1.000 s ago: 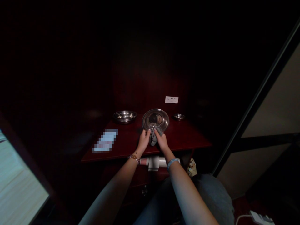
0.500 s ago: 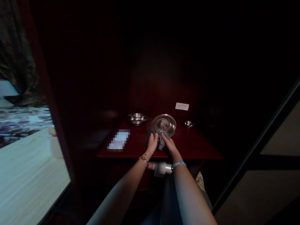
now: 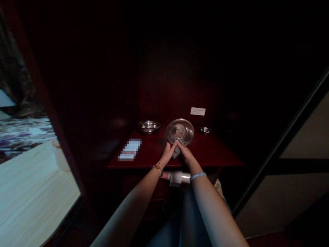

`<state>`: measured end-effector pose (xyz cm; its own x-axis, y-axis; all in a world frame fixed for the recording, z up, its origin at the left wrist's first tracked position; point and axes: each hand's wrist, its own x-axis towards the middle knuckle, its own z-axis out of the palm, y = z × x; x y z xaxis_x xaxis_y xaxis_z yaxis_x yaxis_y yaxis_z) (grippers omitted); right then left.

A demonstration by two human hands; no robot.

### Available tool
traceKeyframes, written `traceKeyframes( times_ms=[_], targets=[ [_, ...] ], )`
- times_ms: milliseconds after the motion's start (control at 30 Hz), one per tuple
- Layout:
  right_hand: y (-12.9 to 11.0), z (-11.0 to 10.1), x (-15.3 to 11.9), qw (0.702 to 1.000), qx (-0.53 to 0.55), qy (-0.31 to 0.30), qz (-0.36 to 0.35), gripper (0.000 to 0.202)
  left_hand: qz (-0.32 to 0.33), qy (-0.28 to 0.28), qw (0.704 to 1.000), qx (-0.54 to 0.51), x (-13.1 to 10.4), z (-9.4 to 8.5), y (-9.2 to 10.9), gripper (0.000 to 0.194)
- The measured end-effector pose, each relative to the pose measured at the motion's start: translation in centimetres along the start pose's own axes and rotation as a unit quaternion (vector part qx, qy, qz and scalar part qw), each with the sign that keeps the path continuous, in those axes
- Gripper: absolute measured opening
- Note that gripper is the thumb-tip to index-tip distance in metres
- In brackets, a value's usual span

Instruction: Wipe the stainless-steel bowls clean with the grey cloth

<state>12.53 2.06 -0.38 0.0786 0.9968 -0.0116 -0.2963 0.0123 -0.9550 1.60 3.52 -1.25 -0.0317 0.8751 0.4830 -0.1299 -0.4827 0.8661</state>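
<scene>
A round, shallow metal dish (image 3: 181,125) is tilted up above the dark red desk (image 3: 205,156), its inside facing me. Folded over the dish's near rim is a grey cloth (image 3: 176,152). From the left, my left hand (image 3: 167,153) is closed on the cloth at the rim, thumb on top. My right hand (image 3: 185,153) grips the same cloth from the right, the two thumbs nearly touching. Fingers under the dish are hidden, so I cannot tell how far they reach beneath it.
Another metal dish (image 3: 148,127) stands at the back left of the desk, and a small metal bowl (image 3: 205,130) at the back right. A blurred-out pale sheet (image 3: 130,149) lies front left. A socket plate (image 3: 197,111) is on the back wall. Dark panels rise at both sides.
The dish is tipped up slightly more toward me, and my thumbs have come closer together over the cloth. The whole view has shifted a little.
</scene>
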Motion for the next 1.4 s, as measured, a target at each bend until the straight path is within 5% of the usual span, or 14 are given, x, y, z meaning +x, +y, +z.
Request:
traceKeyframes(
  times_ms=[100, 400, 633, 800, 1400],
  targets=[
    [0.5, 0.9, 0.2, 0.999, 0.015, 0.027, 0.029, 0.049, 0.000, 0.018, 1.000, 0.001, 0.4, -0.2, -0.5, 0.041],
    [1.6, 2.1, 0.1, 0.997, 0.015, 0.067, -0.032, 0.040, -0.007, 0.046, 0.999, 0.022, 0.1, -0.9, -0.6, 0.036],
    [0.9, 0.5, 0.0, 1.000, 0.001, 0.021, 0.017, 0.043, -0.012, 0.033, 0.998, 0.049, 0.3, -0.3, -0.7, 0.036],
    [0.9, -0.5, -0.9, 0.994, 0.040, -0.058, -0.083, 0.049, 0.005, -0.011, 0.999, 0.040, 0.2, 0.1, -1.4, 0.040],
    [0.7, -0.4, -2.0, 0.988, 0.098, -0.075, -0.089, 0.046, 0.014, -0.020, 0.997, 0.068, -0.1, -0.1, -0.4, 0.046]
  ],
)
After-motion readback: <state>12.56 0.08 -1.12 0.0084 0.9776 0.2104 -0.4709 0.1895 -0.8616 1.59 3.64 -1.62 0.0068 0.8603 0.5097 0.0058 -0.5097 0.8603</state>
